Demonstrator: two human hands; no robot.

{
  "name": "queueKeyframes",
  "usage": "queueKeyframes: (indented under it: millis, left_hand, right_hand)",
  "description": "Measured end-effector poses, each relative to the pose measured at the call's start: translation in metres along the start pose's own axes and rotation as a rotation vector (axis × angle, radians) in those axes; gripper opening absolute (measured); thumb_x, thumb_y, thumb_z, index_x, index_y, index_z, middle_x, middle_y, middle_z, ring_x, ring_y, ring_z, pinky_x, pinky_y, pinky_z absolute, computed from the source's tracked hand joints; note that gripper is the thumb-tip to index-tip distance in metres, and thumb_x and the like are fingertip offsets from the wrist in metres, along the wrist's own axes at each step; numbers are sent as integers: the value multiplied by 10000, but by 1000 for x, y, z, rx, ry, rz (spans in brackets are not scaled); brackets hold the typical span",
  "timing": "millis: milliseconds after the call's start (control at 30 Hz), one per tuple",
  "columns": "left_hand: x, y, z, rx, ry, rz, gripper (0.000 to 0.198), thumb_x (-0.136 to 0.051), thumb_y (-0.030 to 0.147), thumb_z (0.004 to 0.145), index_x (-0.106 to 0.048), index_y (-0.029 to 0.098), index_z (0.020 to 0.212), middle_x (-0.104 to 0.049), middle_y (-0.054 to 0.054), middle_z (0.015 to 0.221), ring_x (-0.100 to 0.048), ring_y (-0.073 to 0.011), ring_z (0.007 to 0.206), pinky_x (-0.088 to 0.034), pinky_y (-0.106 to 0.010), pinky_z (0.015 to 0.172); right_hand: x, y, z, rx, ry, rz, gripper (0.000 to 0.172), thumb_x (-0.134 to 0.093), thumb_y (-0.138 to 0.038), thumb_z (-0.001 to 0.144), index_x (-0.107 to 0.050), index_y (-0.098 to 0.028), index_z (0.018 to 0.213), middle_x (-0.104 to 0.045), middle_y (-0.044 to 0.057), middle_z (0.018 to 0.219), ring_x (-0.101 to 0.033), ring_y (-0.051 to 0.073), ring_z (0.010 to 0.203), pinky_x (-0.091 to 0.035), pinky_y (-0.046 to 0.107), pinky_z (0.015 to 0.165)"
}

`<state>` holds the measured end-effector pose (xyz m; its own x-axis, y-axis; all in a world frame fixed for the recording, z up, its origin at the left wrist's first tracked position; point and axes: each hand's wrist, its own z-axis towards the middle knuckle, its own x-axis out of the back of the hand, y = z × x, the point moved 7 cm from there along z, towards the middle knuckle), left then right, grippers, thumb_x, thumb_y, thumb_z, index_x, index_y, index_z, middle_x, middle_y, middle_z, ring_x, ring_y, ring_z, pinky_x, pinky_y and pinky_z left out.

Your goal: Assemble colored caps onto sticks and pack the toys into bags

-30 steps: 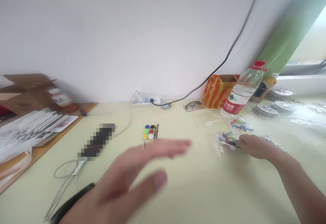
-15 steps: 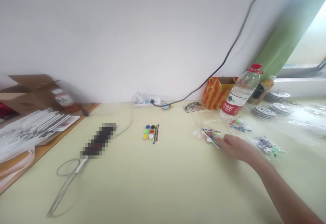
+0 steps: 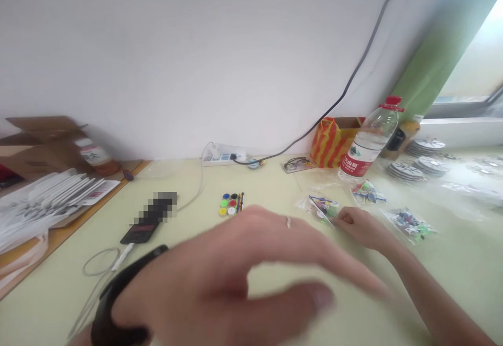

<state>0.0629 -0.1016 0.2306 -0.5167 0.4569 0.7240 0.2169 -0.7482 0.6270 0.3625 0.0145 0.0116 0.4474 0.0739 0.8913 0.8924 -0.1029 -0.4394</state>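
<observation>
My left hand (image 3: pixel 236 267), large and blurred close to the camera, reaches rightward over the table with thumb and forefinger apart and nothing between them. It has a black wristband (image 3: pixel 121 299). Farther off, my right hand (image 3: pixel 359 225) rests at the table with its fingers closed at the right edge of a clear plastic bag of small coloured parts (image 3: pixel 324 207); the exact grip is partly hidden. Two similar bags lie close by, a bag of coloured pieces (image 3: pixel 368 193) behind the hand and a bag of mixed pieces (image 3: pixel 408 224) to its right.
Coloured discs (image 3: pixel 223 204) and thin sticks (image 3: pixel 241 199) lie mid-table. Left are a phone (image 3: pixel 141 230) on a cable and a cardboard box (image 3: pixel 47 147). A power strip (image 3: pixel 223 158), water bottle (image 3: pixel 363 147), striped bag (image 3: pixel 330 144) and stacked discs (image 3: pixel 404 171) stand towards the back.
My left hand has come into view from the lower left, reaching right across the table. My right hand stays by the plastic bag, almost unmoved.
</observation>
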Motion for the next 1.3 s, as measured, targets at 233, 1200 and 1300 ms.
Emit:
queueKeyframes:
  millis: [233,1200,1300]
  left_hand:
    - [25,-134,27,401,-114,310,360,-602,428,944,-739,282,1243,-747,-56,1249,-694,-278,1107,-528,-321,866]
    - [10,-237,36,436,242,52,621,-578,547,967,-470,303,1528,-593,-118,1466,-639,-275,1216,-544,-400,967]
    - [4,-245,40,425,305,-65,655,-623,543,946,-471,276,1524,-639,-137,1398,-677,-259,1152,-559,-393,948]
  right_hand:
    - [7,5,8,10,-12,11,266,-503,-397,924,-620,-229,754,-740,81,841,-688,251,802,-449,314,657]
    - [34,-163,71,442,-268,277,118,-721,-291,791,-655,-204,834,-727,34,846,-653,191,785,-458,245,581]
    - [41,-181,74,536,-283,311,141,-721,-318,797,-649,-197,798,-718,25,835,-658,191,811,-469,249,614]
